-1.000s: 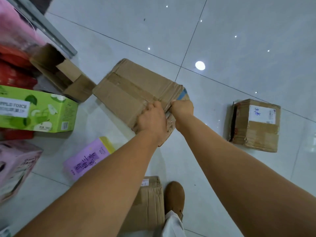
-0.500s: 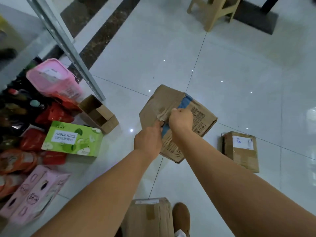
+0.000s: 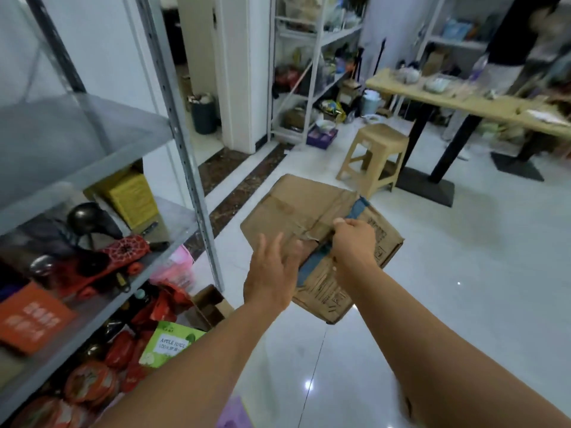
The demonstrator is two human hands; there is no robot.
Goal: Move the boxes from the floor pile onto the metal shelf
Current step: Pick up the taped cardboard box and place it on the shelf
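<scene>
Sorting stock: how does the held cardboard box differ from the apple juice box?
The cardboard box is brown with blue tape; the apple juice box is green, white-labelled. The right hand grips the cardboard box aloft; the apple juice box lies low, untouched. Both are rectangular.

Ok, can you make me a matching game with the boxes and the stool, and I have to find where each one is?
Things:
1. cardboard box
2. stool
3. apple juice box
4. yellow box

Places:
A. sitting on the metal shelf
B. held up in the right hand
C. on the floor by the wooden table
D. low down at the foot of the metal shelf

Pairs: 1-B, 2-C, 3-D, 4-A
</scene>
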